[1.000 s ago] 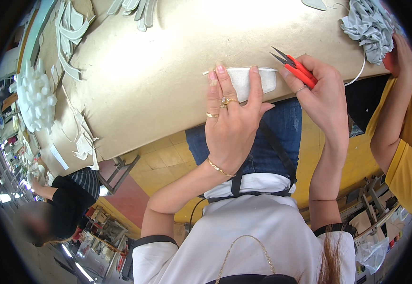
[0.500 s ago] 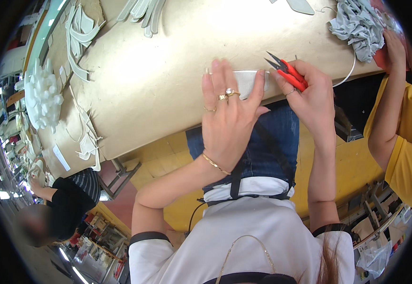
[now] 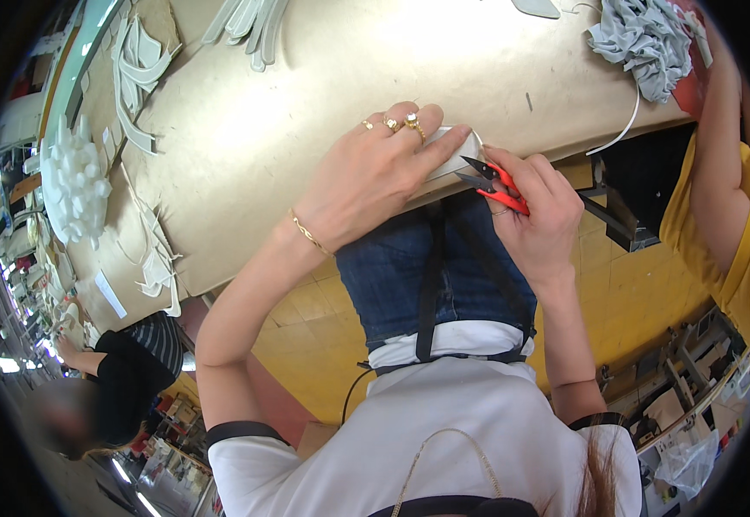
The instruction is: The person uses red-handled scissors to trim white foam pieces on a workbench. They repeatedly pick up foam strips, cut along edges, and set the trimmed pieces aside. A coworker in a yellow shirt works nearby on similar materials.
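My left hand (image 3: 373,177), with rings and a thin bracelet, lies flat over a small white fabric piece (image 3: 459,148) at the near edge of the tan worktable (image 3: 254,129), its fingers pinning the piece. My right hand (image 3: 537,215) grips red-handled thread snips (image 3: 494,183) whose dark blades point at the edge of the white piece, right beside my left fingertips. Most of the piece is hidden under my left hand.
A grey fabric bundle (image 3: 646,39) and a white cord (image 3: 623,129) lie at the table's right end, where another person in a yellow top (image 3: 728,207) stands. White strips (image 3: 138,73) and a white foam cluster (image 3: 77,181) sit at left. A seated person (image 3: 125,370) is lower left.
My left hand has turned and slid down over the white piece, covering more of it. My right hand has brought the snips in so the blades meet the piece's edge.
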{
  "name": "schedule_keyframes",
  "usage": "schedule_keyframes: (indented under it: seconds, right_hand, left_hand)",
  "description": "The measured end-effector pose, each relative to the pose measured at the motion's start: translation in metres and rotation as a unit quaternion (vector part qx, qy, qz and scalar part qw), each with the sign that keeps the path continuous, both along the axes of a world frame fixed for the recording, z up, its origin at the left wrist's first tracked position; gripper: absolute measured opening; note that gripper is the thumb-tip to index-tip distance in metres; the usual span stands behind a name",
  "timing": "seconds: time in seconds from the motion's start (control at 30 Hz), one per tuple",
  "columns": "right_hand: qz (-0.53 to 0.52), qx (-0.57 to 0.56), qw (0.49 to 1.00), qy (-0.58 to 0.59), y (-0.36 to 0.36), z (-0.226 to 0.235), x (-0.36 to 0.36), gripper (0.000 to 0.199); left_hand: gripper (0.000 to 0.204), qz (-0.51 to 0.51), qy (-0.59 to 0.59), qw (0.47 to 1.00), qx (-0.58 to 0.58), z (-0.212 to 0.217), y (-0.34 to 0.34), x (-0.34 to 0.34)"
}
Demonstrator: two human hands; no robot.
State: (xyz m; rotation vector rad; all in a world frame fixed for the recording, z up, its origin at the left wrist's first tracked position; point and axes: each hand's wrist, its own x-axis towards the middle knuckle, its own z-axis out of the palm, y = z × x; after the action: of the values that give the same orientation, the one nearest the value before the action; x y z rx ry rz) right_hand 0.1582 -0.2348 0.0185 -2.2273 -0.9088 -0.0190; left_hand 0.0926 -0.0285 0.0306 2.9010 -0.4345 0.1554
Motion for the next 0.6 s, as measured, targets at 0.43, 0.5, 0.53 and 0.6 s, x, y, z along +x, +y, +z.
schedule_keyframes:
  seconds: [0.43, 0.5, 0.53, 0.6]
  right_hand:
    - [0.012, -0.039, 0.995, -0.091, 0.002, -0.009, -0.009, 0.036]
    - [0.01, -0.055, 0.992, -0.111, 0.003, -0.008, -0.011, 0.037]
    - [0.008, -0.063, 0.991, -0.118, 0.003, -0.007, -0.012, 0.038]
    - [0.014, -0.079, 0.989, -0.121, 0.003, -0.004, -0.013, 0.037]
  left_hand:
    - [0.033, -0.031, 0.005, 0.999, -0.013, 0.003, 0.007, 0.006]
    - [0.033, -0.035, 0.003, 0.999, -0.02, 0.003, 0.008, 0.007]
    - [0.033, -0.037, 0.004, 0.999, -0.019, 0.003, 0.009, 0.008]
    - [0.034, -0.039, 0.004, 0.999, -0.02, 0.003, 0.009, 0.008]
